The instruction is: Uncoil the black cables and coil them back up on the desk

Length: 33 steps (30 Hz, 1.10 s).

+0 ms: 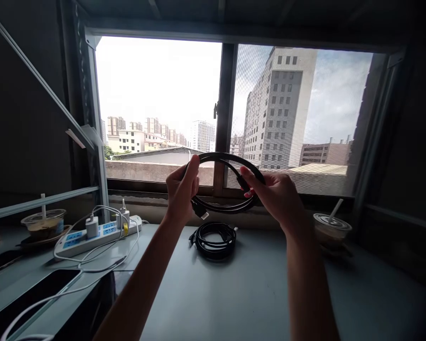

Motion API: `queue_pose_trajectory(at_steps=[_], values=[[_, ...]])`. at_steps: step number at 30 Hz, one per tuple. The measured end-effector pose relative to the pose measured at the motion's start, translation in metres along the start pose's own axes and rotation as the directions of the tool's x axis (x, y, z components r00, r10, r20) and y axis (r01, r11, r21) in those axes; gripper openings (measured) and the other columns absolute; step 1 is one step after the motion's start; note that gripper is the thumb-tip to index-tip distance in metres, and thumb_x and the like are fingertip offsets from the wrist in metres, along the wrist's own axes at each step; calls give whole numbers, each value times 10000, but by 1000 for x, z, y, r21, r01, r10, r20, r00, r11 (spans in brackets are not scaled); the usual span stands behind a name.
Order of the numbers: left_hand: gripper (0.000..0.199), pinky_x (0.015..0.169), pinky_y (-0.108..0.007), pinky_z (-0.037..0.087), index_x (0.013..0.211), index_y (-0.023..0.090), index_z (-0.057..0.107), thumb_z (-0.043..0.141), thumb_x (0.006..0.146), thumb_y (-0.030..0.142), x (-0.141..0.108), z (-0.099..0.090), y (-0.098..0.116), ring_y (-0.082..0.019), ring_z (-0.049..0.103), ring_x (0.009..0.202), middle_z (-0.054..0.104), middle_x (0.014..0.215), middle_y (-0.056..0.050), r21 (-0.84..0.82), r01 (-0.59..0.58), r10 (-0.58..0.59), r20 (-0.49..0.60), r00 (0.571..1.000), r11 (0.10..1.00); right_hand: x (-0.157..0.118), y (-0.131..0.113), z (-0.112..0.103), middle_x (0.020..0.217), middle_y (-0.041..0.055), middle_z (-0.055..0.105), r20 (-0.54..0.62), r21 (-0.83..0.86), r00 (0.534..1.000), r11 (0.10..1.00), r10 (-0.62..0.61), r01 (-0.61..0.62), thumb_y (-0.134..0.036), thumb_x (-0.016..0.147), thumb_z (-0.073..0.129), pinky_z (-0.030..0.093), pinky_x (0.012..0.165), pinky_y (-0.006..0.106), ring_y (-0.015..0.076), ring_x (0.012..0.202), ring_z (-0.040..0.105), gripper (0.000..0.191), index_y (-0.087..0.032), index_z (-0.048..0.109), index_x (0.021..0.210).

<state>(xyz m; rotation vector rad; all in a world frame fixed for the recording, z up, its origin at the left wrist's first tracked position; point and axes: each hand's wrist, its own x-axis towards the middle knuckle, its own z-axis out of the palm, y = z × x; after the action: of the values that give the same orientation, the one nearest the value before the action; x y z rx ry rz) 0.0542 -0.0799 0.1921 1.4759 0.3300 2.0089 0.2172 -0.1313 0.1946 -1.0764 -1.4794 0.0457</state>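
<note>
Forearms (159, 255), fingers (193, 175) of both hands (181, 189) (280, 194) pinch-tight on a looped black cable (230, 157), brownish drink (331, 236) in two lidded cups (58, 216) (323, 219).

This was an indoor study space, possibly in a dormitory, though the dark edges made that hard to confirm: a pale desk (248, 293) under a metal frame (95, 118) faced a sliding window (227, 109), bore a power strip (103, 235) and lidded drink cups (332, 229), and overlooked city buildings (282, 109).

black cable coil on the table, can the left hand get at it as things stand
Likely yes, once freed: the left hand holds the raised cable loop, but the coil lies uncovered on the table, lower in view.
</note>
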Motion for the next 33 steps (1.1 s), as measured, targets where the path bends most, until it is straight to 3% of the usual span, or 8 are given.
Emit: queue_pose_trajectory(at_steps=[6,12,14,17,20,24,27,33], values=[[612,334,-207,84,455,178,189,574,758,546,-3,7,-14,-16,136,331,157,398,90,-79,-13,6,-95,995,997,-8,-20,6,457,16,554,224,348,973,928,54,-132,-639,687,586,399,423,201,98,414,522,528,-145,550,503],[553,311,-208,173,455,195,286,523,774,580,1,2,-37,-36,254,294,231,367,80,75,161,-160,-13,987,984,-8,-24,10,535,11,582,323,342,946,937,-38,-79,-613,758,521,464,493,211,103,483,566,501,-137,608,631],[535,307,-202,183,457,193,321,525,781,567,5,-4,-40,-36,258,285,248,349,79,111,237,-235,-23,972,965,-5,-15,13,697,25,640,272,245,958,969,-90,21,-538,726,611,488,530,233,112,540,585,422,-140,653,856],[544,290,-190,142,460,191,289,543,786,545,10,-12,-42,-22,189,279,216,341,90,21,408,-407,-44,912,913,4,5,27,1004,50,637,57,49,972,973,-229,226,-359,678,709,508,608,264,109,609,592,524,-197,570,1157],[551,276,-176,104,469,188,241,522,825,499,14,-19,-43,-10,150,278,201,349,95,-69,547,-546,37,837,834,14,26,44,1064,58,613,-30,-119,942,937,-333,328,-265,792,598,495,664,275,125,707,601,336,-208,603,1123],[519,269,-155,80,483,183,231,413,905,425,17,-27,-47,-2,127,274,196,349,95,-55,671,-655,172,736,739,19,44,59,1028,68,635,-34,-246,959,932,-281,265,-317,863,511,451,596,266,151,705,605,269,-216,626,1084],[493,270,-140,105,498,179,258,407,911,404,18,-31,-51,5,155,276,217,366,97,9,665,-655,184,733,747,18,53,66,862,64,670,-64,-326,983,934,-174,144,-369,885,465,417,587,263,171,659,602,288,-214,611,1079],[275,382,-135,390,635,149,479,610,794,331,13,-34,-52,-53,495,384,475,464,46,219,664,-699,249,670,715,20,90,82,780,51,675,-97,-253,994,964,53,-76,-325,880,453,429,625,275,156,584,583,302,-192,600,1109]])
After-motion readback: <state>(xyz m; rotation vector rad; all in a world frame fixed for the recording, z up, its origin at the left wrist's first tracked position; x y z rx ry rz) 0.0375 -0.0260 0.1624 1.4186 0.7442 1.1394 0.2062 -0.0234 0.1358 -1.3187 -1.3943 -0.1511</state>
